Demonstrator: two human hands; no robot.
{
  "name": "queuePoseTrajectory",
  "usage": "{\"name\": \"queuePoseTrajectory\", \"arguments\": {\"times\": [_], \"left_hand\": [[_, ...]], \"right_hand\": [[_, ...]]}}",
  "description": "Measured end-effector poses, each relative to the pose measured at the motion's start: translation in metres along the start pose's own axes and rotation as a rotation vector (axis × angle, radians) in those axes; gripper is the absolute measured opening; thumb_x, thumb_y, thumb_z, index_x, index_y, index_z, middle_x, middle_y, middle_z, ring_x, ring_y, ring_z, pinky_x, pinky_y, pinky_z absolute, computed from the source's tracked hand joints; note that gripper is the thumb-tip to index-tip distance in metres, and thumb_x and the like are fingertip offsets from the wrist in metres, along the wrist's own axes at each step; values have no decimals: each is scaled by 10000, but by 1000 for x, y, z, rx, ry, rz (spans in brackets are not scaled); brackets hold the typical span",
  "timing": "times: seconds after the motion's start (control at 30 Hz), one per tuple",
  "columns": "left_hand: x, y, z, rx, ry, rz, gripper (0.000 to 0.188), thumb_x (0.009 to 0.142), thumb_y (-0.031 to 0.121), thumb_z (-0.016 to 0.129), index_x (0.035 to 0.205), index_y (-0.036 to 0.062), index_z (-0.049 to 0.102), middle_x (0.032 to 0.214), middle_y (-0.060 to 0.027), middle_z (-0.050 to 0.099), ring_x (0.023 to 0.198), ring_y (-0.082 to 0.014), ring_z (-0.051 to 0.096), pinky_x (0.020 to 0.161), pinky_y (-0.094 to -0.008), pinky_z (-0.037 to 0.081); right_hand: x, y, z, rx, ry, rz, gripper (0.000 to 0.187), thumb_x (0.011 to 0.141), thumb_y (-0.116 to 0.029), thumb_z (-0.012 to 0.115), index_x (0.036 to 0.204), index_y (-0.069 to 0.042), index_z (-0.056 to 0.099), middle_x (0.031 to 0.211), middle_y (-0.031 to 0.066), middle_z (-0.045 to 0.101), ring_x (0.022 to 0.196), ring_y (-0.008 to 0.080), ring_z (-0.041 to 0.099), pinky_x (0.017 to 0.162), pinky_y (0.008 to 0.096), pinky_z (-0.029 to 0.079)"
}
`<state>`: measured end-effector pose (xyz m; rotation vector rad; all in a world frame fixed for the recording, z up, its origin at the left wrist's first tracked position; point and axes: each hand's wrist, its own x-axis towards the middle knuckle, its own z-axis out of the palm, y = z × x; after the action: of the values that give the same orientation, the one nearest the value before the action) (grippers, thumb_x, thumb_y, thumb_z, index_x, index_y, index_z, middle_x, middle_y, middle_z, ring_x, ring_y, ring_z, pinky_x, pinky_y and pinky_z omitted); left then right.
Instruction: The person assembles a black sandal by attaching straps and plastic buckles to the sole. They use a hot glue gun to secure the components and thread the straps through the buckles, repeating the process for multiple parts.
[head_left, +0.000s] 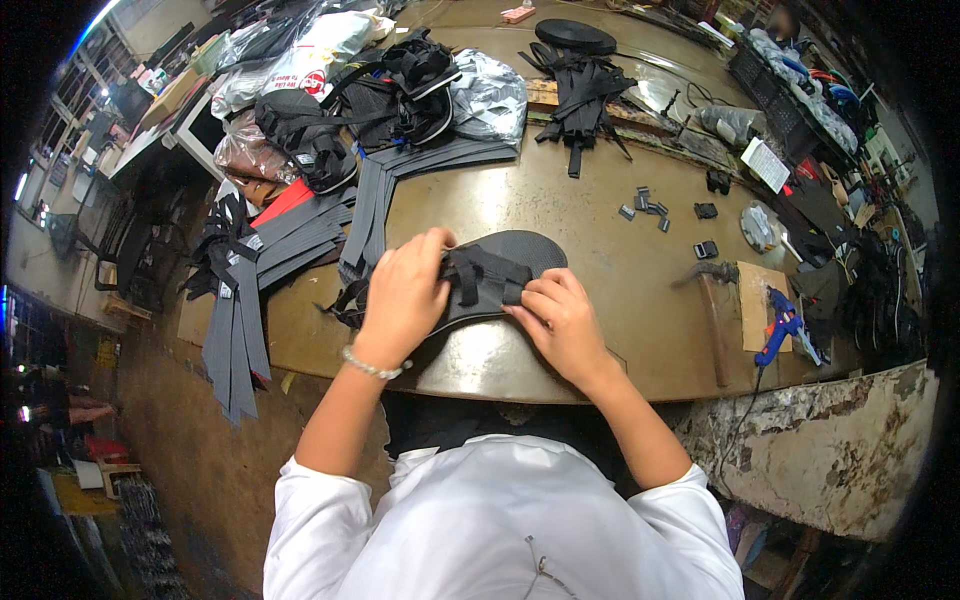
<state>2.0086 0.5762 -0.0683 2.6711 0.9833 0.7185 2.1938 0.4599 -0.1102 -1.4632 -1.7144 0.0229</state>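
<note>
A black padded strap piece (540, 250) lies near the table's front edge, with a rounded, textured end at the right and a curved lower edge. Webbing and a flat panel lie across its middle. My left hand (405, 290) has its fingers curled over the left part of it, beside a short upright loop of webbing (467, 280). With thumb and fingers pinched together, my right hand (556, 315) grips the edge of the flat panel near the rounded end. The left fingertips are partly hidden behind the hand. A beaded bracelet circles my left wrist.
Grey strips (300, 240) fan out at the left. Behind them are piled black strap pieces (400, 90) and plastic bags (488, 98). Black straps (580, 100) lie at the back. Small buckles (706, 250), a hammer (714, 330) and a blue glue gun (780, 328) are at the right.
</note>
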Motion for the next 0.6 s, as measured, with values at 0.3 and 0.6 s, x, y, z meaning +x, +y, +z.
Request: {"name": "queuePoseTrajectory", "arguments": {"times": [0.3,0.6], "left_hand": [[-24,29,20,302,378,-151,544,739,44,656,1256,166,537,988,-59,501,985,-271,488,890,-432,343],[-60,39,58,-115,380,-115,327,769,135,760,1024,56,570,1096,-130,542,1046,-341,535,884,-424,432]], "right_hand": [[2,10,2,41,-11,-31,171,751,-132,749,848,-19,665,895,65,660,886,270,578,780,383,470],[17,22,7,243,-86,-61,165,762,-130,749,749,-11,635,671,94,585,684,256,529,607,367,446]]}}
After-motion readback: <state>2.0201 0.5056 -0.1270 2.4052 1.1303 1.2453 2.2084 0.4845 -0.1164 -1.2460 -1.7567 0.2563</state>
